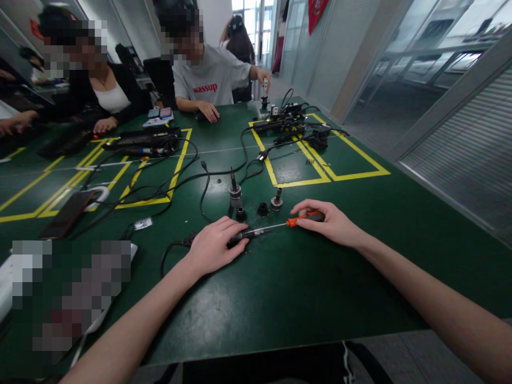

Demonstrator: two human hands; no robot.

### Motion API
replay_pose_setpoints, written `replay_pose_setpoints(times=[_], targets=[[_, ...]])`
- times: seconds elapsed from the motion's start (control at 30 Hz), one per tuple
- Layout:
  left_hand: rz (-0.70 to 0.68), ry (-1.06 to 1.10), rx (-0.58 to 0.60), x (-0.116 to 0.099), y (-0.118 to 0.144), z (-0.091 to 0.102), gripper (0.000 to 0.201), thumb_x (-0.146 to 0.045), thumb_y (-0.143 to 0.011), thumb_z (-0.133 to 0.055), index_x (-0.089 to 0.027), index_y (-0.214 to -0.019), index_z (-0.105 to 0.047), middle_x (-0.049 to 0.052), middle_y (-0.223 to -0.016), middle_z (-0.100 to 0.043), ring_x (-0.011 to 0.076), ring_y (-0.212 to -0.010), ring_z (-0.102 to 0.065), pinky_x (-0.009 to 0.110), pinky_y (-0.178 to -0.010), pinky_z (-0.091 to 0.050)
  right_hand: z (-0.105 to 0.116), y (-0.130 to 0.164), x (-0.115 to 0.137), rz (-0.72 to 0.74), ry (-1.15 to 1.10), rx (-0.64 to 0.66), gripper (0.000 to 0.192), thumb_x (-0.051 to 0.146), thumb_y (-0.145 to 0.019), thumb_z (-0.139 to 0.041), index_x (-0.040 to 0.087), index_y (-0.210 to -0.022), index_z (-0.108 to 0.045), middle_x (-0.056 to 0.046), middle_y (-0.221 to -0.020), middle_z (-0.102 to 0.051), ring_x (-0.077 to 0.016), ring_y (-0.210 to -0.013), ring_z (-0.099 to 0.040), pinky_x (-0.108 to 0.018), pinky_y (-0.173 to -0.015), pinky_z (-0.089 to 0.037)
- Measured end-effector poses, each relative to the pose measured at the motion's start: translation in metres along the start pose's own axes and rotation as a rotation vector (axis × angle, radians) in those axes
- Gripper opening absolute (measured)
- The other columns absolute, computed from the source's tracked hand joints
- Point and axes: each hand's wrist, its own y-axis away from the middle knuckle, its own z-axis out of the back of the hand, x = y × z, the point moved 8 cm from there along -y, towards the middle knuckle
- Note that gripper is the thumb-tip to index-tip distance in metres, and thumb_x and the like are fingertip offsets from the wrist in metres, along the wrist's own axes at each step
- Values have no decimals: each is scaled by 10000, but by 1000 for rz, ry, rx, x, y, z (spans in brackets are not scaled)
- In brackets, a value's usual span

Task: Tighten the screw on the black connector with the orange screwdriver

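green table (280, 288) | yellow tape lines (304, 181) | glass partitions (440, 48)

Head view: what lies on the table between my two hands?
In the head view, only the screwdriver spans the gap between left hand and right hand: its shaft runs to the black part under the left fingers.

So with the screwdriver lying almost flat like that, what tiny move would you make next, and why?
Probably a slow twist of the orange-handled screwdriver by the right hand. Its tip already seems to meet the black corded part that the left hand pins to the green table. Whether the tip sits in a screw is too small to tell, so first check the seating.
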Motion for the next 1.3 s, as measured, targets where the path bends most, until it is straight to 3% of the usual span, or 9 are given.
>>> replay_pose_setpoints(times=[0.1, 0.27, 0.53, 0.73, 1.0, 1.2, 1.3], targets=[[3, 2, 0, 0, 0, 1, 249, -279, -986, -618, -168, -1182, -724, 85, -1036, -770, 232, -948, -712, 378, -822, -627, 0, 0, 1, 14, 28, 6, 358, 529, -847, -758, 205, -998, -743, -23, -807, -676, -157, -639, -572, -296, -616, -469], [7, 1, 4, 0, 0, 1, 252, -284, -988, -612, -182, -1188, -727, 81, -1040, -771, 229, -956, -710, 370, -817, -628, -8, 2, -4, -40, 24, 78, 438, 580, -990, -552, 187, -937, -740, 43, -539, -509, -142, -495, -479, -299, -552, -431], [1, 1, 0, 0, 0, 1, 247, -277, -987, -613, -169, -1176, -729, 85, -1038, -774, 232, -953, -712, 382, -827, -630, -3, 0, 4, 42, 13, 31, 351, 497, -844, -756, 209, -1043, -738, -46, -885, -711, -200, -767, -659, -324, -714, -531], [2, 1, -1, 0, 0, 0, 254, -282, -986, -611, -181, -1187, -729, 84, -1039, -773, 224, -935, -706, 379, -830, -628, -9, 2, 0, 7, 81, 90, 432, 567, -997, -547, 190, -943, -748, 25, -599, -547, -147, -546, -518, -295, -580, -452], [6, -13, -3, 1, 0, 0, 248, -288, -987, -616, -192, -1187, -727, 77, -1032, -772, 226, -943, -707, 368, -823, -624, -2, 1, 2, 48, 24, 21, 346, 508, -821, -787, 210, -996, -767, -53, -900, -735, -214, -784, -670, -340, -720, -536], [6, -11, -6, 1, 1, 1, 247, -281, -986, -619, -182, -1186, -724, 79, -1041, -772, 232, -956, -711, 372, -825, -623, -7, 2, -2, -3, 48, 83, 409, 554, -980, -586, 185, -940, -758, 8, -641, -587, -145, -548, -520, -290, -555, -444], [9, -15, 1, 0, 1, 0, 243, -281, -989, -617, -184, -1186, -720, 77, -1045, -773, 231, -960, -711, 370, -827, -621, -2, 2, 0, 20, 50, 32, 376, 543, -923, -675, 191, -1020, -761, -6, -719, -625, -151, -597, -543, -295, -591, -463]])
